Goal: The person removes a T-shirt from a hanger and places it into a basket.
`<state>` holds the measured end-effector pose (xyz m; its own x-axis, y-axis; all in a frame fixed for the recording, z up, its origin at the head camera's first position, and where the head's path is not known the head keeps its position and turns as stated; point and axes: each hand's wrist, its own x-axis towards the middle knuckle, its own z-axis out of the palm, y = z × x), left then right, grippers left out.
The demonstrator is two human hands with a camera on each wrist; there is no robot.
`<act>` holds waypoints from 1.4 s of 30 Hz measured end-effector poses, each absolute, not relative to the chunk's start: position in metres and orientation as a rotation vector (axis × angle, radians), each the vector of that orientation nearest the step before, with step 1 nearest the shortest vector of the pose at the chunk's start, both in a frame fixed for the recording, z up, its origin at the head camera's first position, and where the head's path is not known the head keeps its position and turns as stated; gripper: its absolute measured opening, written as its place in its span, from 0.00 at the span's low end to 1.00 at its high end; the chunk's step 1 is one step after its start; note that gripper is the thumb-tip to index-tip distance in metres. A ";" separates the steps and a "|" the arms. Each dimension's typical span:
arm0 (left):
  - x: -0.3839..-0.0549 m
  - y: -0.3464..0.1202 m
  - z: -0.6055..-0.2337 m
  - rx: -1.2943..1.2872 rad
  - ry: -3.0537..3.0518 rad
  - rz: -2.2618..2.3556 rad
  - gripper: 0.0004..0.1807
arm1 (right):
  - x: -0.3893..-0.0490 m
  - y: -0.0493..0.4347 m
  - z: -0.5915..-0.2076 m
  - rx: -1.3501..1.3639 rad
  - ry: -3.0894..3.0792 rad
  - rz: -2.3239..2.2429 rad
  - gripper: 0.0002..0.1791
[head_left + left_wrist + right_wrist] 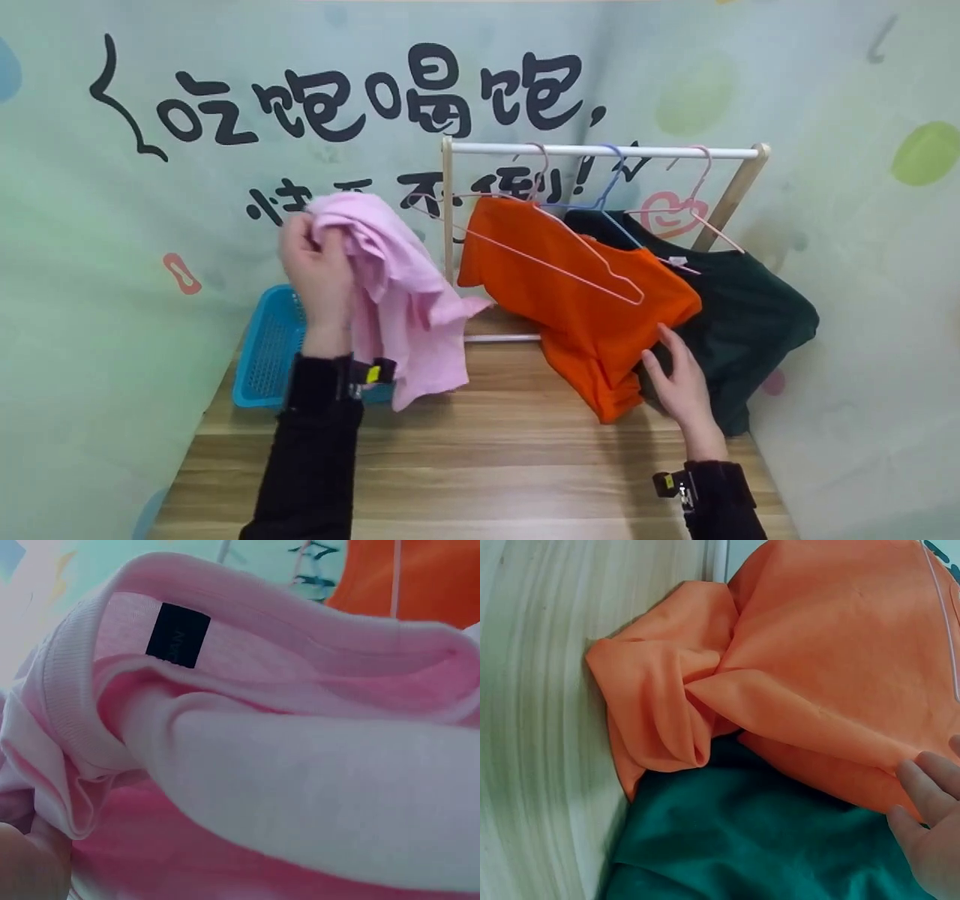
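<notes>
My left hand (319, 281) grips a pink T-shirt (409, 322) near its top, and the cloth hangs down in loose folds. In the left wrist view the shirt's ribbed neckline gapes, showing a black label (178, 635) inside; thumb skin (34, 862) shows at the lower left. My right hand (684, 386), fingers spread and holding nothing, is at the lower side of an orange shirt (577, 277). Its fingertips (907, 772) overlap the orange cloth in the right wrist view. A bare pink hanger (546, 165) hangs in front of that shirt.
A white rail (495, 148) on wooden posts carries the hangers. The orange shirt hangs from a blue hanger (616, 169), and a dark green shirt (765, 322) from another pink hanger (706, 169). A blue basket (251, 375) sits left on the wooden table (480, 465), partly behind my left arm.
</notes>
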<state>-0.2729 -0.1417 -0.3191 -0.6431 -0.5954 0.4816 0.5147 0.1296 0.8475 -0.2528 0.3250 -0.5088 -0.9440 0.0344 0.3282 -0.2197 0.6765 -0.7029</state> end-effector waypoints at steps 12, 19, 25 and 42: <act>-0.293 -0.191 -0.347 0.256 -1.667 -1.592 0.09 | -0.260 0.330 -0.475 0.122 -2.443 1.028 0.30; -0.303 -0.212 -0.421 0.353 -2.169 -1.418 0.12 | -0.275 0.328 -0.448 0.173 -2.369 0.912 0.29; -0.300 -0.215 -0.462 0.320 -2.386 -1.342 0.20 | -0.291 0.322 -0.428 0.209 -2.390 0.884 0.29; -0.288 -0.181 -0.523 -0.007 -2.581 -1.048 0.24 | -0.334 0.298 -0.396 0.273 -2.595 0.843 0.34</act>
<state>-0.2878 -0.1806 -0.5232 -0.9374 -0.1266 0.3244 0.1354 0.7256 0.6747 -0.3342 0.2976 -0.3956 -0.9021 -0.0616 0.4272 -0.3010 0.7991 -0.5204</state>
